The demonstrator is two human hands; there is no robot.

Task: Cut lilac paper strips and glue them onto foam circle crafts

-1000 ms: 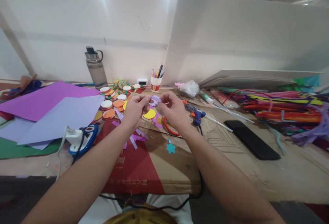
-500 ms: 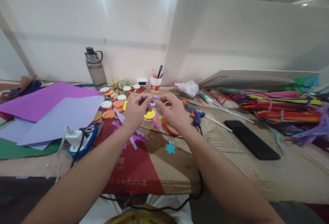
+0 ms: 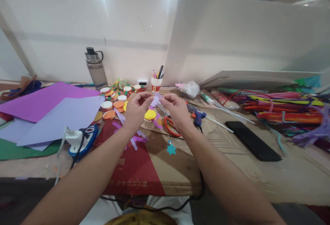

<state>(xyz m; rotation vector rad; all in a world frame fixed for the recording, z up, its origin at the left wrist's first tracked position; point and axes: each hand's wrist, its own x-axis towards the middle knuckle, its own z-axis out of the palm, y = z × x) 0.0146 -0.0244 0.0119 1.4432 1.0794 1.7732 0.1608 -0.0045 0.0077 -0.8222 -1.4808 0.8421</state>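
A small lavender paper piece [image 3: 155,102] is pinched between the fingertips of my left hand [image 3: 137,110] and my right hand [image 3: 177,112]. Both hands are closed on its edges, above the cardboard. Scissors with orange-red handles [image 3: 168,128] lie just under my right hand, which covers part of them. Below the paper is a yellow disc [image 3: 150,115]. Lavender and purple paper strips [image 3: 134,143] are strewn beside my left wrist. A blue flower-shaped cutout [image 3: 171,148] rests nearer to me, between my forearms.
Round white-and-orange pieces [image 3: 109,115] cluster at left, near a water bottle [image 3: 97,72] and paper sheets [image 3: 64,121]. A pen cup [image 3: 156,84] stands behind my hands. At right are a blue glue gun [image 3: 198,116], a black phone [image 3: 252,140] and colourful pipe cleaners [image 3: 281,106].
The lavender paper is now more fully visible between my fingertips, facing me more. My right hand has shifted slightly to the right, and more of the scissors shows.
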